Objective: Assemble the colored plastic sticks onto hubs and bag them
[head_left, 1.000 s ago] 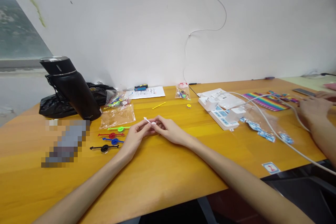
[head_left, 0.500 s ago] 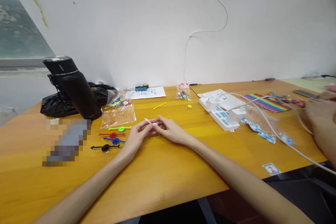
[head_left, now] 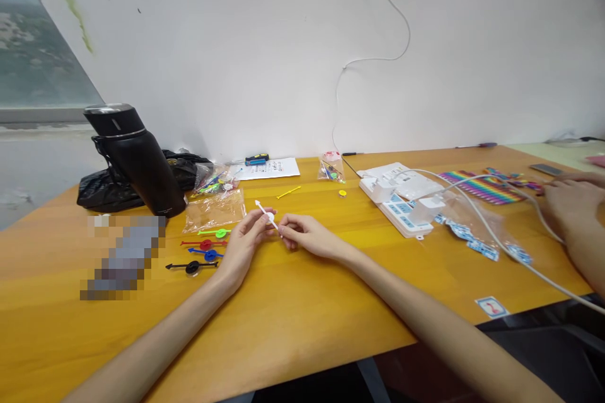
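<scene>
A white arrow spinner (head_left: 271, 218) with a round centre is pinched between both hands above the table. My left hand (head_left: 246, 242) is closed around its round middle. With closed fingertips, my right hand (head_left: 305, 234) touches the tail end. Left of my left hand lie assembled spinners: a green spinner (head_left: 220, 233), a red spinner (head_left: 205, 244), a blue spinner (head_left: 210, 255) and a black spinner (head_left: 193, 267). Farther back are a loose yellow arrow (head_left: 288, 192) and a small yellow disc (head_left: 342, 193).
A black bottle (head_left: 142, 164) stands at the left by a black bag (head_left: 101, 192). Clear plastic bags (head_left: 212, 209) lie behind my hands. To the right, a power strip (head_left: 399, 214) trails white cables. Another person's hand (head_left: 574, 201) is at the far right near rainbow-coloured pieces (head_left: 482, 187).
The white arrow has come into fuller view, its tip pointing up and left. My right hand has shifted slightly right and down, toward the tail end. The other person's hand moved a little.
</scene>
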Tool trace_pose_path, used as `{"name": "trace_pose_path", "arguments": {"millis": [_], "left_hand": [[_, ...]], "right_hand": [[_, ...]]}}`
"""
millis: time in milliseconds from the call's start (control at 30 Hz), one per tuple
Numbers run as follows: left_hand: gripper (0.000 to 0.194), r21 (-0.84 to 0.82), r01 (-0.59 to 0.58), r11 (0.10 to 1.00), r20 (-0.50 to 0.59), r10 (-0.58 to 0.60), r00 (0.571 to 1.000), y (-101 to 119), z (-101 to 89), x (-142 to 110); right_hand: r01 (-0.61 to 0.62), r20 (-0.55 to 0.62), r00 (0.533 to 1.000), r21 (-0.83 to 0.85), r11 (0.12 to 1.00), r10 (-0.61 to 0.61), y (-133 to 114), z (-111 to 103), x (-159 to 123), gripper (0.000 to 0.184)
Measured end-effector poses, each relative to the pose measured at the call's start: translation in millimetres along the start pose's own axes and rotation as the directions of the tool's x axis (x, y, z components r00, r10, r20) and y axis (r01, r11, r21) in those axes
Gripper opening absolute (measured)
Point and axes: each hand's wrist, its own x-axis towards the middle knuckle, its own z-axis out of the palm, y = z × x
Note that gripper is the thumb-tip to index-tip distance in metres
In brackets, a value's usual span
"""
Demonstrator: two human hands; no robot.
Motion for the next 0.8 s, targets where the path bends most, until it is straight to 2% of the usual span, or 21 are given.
{"name": "trace_pose_path", "arguments": {"millis": [67,167,300,433,667,800], "left_hand": [[0.039,-0.029,0.023,0.999,0.016,-0.023,1.0,1.4,1.2,-0.3],[0.051,-0.073,0.08,0.994,0.036,-0.078,0.996,2.3,2.3,-0.7],[0.044,-0.014,0.102,0.995,0.091,-0.1,0.991,2.1,1.8,-1.2],[0.04,0.056,0.079,0.995,0.139,-0.086,0.987,0.8,0.8,-0.7],[0.02,0.201,0.035,0.979,0.201,-0.077,0.977,-3.5,0.4,-0.9],[0.017,0.249,0.004,0.968,0.216,-0.06,0.974,-3.1,1.4,-1.1]], "right_hand": [[0.009,-0.02,1.0,0.041,0.999,-0.009,-1.9,-1.3,2.0,0.035],[0.062,-0.113,0.992,0.064,0.996,-0.055,-4.3,-6.1,5.9,0.035],[0.144,-0.291,0.95,0.083,0.986,-0.115,-3.7,-16.1,10.3,0.036],[0.16,-0.407,0.908,0.118,0.98,-0.099,-1.7,-24.9,11.9,0.039],[0.131,-0.419,0.905,0.108,0.986,-0.074,-4.5,-27.7,10.5,0.038],[0.121,-0.403,0.913,0.102,0.987,-0.07,-6.0,-25.1,9.7,0.037]]}}
